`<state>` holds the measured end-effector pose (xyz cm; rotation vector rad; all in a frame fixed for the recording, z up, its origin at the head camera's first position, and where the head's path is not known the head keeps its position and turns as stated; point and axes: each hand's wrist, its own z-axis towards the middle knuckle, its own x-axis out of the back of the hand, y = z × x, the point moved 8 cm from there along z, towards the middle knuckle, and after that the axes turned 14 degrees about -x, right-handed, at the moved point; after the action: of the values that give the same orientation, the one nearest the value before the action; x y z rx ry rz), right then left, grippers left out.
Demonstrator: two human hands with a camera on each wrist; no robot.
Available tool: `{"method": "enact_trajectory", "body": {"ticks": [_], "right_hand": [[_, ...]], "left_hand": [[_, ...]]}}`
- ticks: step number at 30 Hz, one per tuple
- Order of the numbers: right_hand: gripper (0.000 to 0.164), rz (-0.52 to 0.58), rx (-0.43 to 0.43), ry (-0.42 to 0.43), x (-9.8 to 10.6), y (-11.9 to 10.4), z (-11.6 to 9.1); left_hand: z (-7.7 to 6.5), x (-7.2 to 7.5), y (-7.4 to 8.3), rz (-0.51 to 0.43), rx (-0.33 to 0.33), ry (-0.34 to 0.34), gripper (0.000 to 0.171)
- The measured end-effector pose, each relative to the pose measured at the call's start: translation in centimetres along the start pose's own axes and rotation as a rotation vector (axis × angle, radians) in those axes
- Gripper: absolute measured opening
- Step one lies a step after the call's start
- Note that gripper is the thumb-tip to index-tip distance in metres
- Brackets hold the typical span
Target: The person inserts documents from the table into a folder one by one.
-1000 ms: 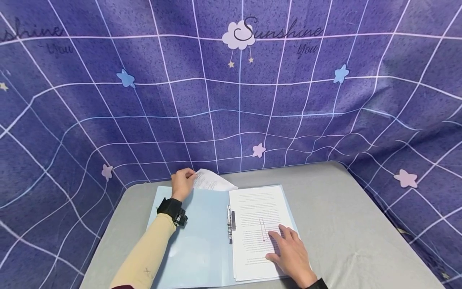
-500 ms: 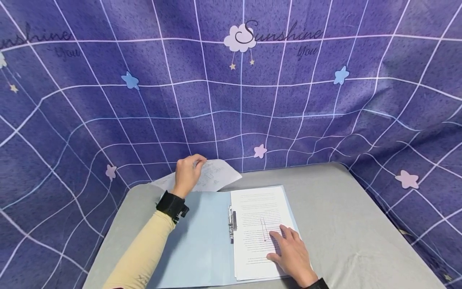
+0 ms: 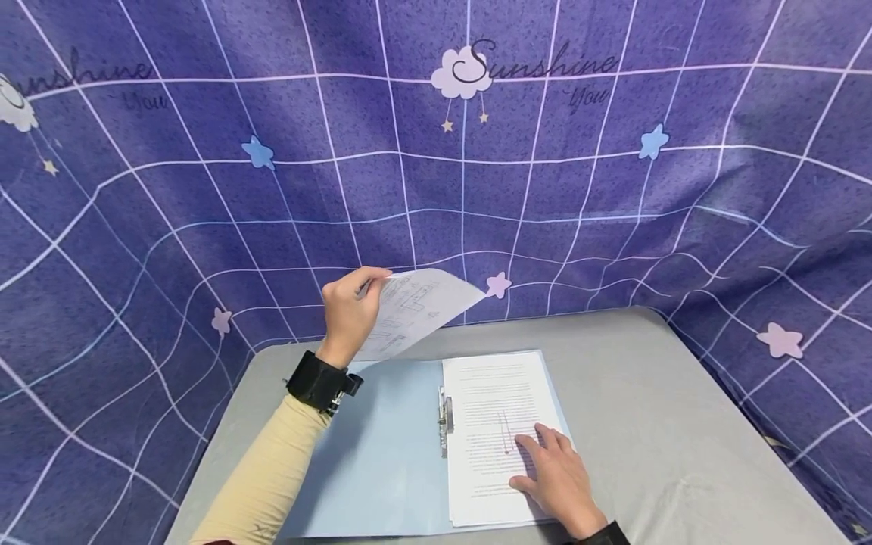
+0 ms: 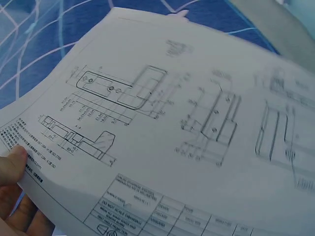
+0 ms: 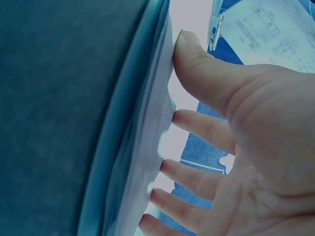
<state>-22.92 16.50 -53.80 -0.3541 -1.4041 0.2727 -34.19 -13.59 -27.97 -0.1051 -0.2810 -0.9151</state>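
My left hand [image 3: 350, 314] pinches the edge of a sheet of paper [image 3: 415, 310], raised above the far edge of the table. In the left wrist view the sheet [image 4: 147, 152] shows printed technical drawings with a table of text, and the thumb [image 4: 12, 164] lies over its margin. A light blue folder [image 3: 381, 446] lies spread out, with a metal clip [image 3: 446, 424] at its spine. On its right side rests a stack of printed pages [image 3: 497, 484] with a reddish pen mark. My right hand [image 3: 559, 477] rests on that stack, fingertips spread on the top page.
A grey cloth covers the table [image 3: 627, 393], which runs on to the right of the folder. Behind and at both sides hangs a purple gridded curtain [image 3: 422, 182] with stars and clouds, close to the table's far edge.
My left hand has lifted the sheet from beyond the folder's far edge, up and slightly right, so more of its drawings show. The right hand stays on the pages.
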Motion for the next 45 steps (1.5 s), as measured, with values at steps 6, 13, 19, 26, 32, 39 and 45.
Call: {"method": "enact_trajectory", "body": {"ticks": [6, 13, 19, 26, 32, 39, 45], "right_hand": [[0.067, 0.000, -0.008, -0.006, 0.3, 0.0, 0.0], [0.067, 0.006, -0.006, -0.013, 0.4, -0.1, 0.0], [0.067, 0.021, -0.006, -0.014, 0.3, -0.1, -0.1], [0.059, 0.046, 0.014, 0.003, 0.5, -0.2, -0.1], [0.051, 0.098, 0.048, 0.078, 1.8, -0.2, 0.5], [0.047, 0.338, 0.031, 0.033, 3.1, 0.2, 1.8], [0.039, 0.639, 0.004, -0.045, 4.0, 0.1, 2.6]], "left_hand": [[1.2, 0.9, 0.7, -0.048, 0.022, 0.075, 0.011], [2.5, 1.9, 1.6, -0.068, 0.067, 0.106, 0.006], [3.6, 2.9, 3.2, -0.117, 0.169, 0.143, 0.005], [2.7, 2.9, 3.1, -0.187, 0.344, 0.136, 0.005], [0.0, 1.4, 1.2, -0.273, 0.479, 0.130, 0.007], [-2.1, 0.6, 1.6, -0.356, 0.571, 0.131, 0.013], [-3.8, 0.1, 1.9, -0.370, 0.602, 0.117, 0.013]]}}
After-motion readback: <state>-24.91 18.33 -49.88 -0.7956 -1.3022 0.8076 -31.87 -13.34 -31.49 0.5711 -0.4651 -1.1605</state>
